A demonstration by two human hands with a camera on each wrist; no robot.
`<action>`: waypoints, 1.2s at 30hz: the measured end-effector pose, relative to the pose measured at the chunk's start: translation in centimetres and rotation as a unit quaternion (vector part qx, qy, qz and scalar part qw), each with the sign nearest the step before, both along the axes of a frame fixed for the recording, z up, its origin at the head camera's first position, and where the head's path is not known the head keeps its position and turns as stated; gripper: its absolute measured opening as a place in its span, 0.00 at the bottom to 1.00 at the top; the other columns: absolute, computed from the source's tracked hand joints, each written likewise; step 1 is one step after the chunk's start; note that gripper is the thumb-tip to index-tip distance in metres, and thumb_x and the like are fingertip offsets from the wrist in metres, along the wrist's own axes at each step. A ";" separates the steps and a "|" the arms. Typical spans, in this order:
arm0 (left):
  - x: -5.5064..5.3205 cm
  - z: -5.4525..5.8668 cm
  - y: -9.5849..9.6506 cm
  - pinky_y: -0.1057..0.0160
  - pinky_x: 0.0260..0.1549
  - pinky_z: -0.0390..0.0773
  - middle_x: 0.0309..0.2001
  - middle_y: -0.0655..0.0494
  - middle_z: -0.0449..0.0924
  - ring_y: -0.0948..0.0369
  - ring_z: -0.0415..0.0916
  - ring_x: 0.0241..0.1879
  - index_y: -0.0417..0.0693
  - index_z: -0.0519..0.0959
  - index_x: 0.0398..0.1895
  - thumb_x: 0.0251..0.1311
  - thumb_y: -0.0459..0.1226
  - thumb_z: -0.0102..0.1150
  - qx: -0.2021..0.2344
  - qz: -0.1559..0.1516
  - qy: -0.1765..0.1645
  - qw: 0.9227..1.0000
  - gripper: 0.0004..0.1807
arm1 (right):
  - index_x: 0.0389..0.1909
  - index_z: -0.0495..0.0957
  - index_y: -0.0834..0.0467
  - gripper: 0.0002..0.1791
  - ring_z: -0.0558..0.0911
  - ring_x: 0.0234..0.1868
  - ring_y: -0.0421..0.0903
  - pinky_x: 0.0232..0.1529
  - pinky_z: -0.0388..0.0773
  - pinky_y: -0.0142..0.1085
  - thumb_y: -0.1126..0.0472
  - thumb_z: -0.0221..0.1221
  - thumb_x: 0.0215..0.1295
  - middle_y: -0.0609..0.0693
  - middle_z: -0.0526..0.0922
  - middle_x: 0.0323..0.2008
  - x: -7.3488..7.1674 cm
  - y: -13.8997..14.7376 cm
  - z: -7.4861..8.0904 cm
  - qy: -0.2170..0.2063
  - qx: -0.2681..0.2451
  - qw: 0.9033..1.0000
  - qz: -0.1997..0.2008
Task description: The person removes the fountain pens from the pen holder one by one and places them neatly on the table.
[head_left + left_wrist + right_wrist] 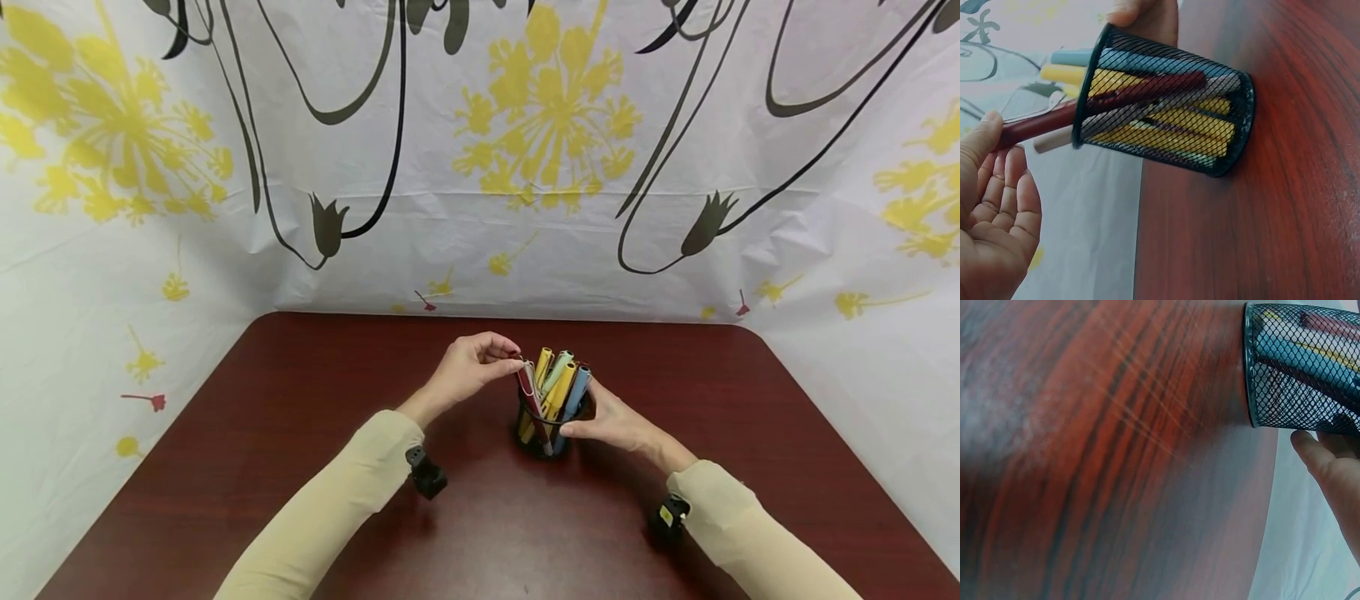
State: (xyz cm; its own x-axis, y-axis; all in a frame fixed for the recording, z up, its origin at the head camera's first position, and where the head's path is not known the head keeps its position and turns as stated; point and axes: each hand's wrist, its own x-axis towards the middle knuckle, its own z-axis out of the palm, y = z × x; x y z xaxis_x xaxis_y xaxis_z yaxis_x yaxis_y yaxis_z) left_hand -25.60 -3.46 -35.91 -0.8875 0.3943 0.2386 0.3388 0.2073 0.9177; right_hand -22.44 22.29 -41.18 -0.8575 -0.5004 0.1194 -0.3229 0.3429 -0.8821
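Observation:
A black mesh pen cup (pixel 1249 112) stands upright on the table and holds several pens. My left hand (pixel 468 367) pinches the upper end of a dark red pen (pixel 1041 125) between thumb and fingertips. Its lower part is still inside the mesh, leaning across the others. A grey pen (pixel 1054 141) sticks out beside it. Yellow pens (pixel 558 390), a pale green one (pixel 557 372) and a blue one (pixel 578 388) fill the rest of the cup. On the cup's right side, my right hand (pixel 618 421) grips it near the rim, thumb toward me.
The dark red-brown wooden table (pixel 487 533) spreads around the cup. Behind it and at both sides hangs a white cloth (pixel 420 225) with yellow flowers and dark stems. Each sleeved wrist carries a small black camera (pixel 426 473).

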 end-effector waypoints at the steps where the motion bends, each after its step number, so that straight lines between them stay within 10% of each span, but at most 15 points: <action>1: -0.1 0.0 -0.2 0.65 0.35 0.79 0.36 0.53 0.82 0.64 0.78 0.33 0.44 0.81 0.41 0.55 0.37 0.67 0.008 0.003 -0.004 1.000 0.11 | 0.68 0.52 0.63 0.45 0.70 0.57 0.51 0.54 0.66 0.24 0.60 0.67 0.55 0.62 0.69 0.58 0.0 0.0 0.0 0.001 0.001 1.000 -0.001; 11: -0.8 0.2 -2.3 0.60 0.38 0.80 0.30 0.62 0.80 0.66 0.78 0.31 0.39 0.79 0.40 0.57 0.35 0.64 0.106 0.061 -0.070 0.990 0.10 | 0.71 0.47 0.63 0.48 0.59 0.66 0.56 0.62 0.59 0.28 0.58 0.67 0.56 0.62 0.61 0.65 0.0 0.0 0.2 0.002 0.033 0.999 -0.018; 17: -1.3 0.3 -3.6 0.69 0.36 0.79 0.28 0.62 0.81 0.67 0.78 0.31 0.44 0.78 0.37 0.59 0.34 0.62 0.227 0.118 -0.148 0.955 0.05 | 0.71 0.46 0.64 0.49 0.58 0.67 0.57 0.64 0.54 0.56 0.60 0.66 0.56 0.64 0.60 0.66 -0.1 -0.1 0.3 -0.001 0.042 0.999 -0.024; 25: -2.3 0.0 -5.4 0.74 0.29 0.77 0.25 0.65 0.80 0.71 0.77 0.26 0.50 0.76 0.29 0.61 0.34 0.60 0.342 0.182 -0.194 0.901 0.04 | 0.70 0.47 0.64 0.49 0.57 0.67 0.56 0.64 0.52 0.58 0.60 0.67 0.54 0.63 0.60 0.65 0.1 0.0 0.4 -0.002 0.038 0.999 -0.023; 36: -3.6 -2.0 -7.3 0.72 0.33 0.80 0.25 0.63 0.80 0.70 0.79 0.27 0.49 0.76 0.32 0.57 0.38 0.65 0.341 0.282 -0.192 0.876 0.07 | 0.72 0.42 0.65 0.52 0.50 0.70 0.59 0.65 0.49 0.60 0.59 0.66 0.55 0.65 0.53 0.69 0.2 -0.1 0.3 -0.015 0.039 0.999 -0.028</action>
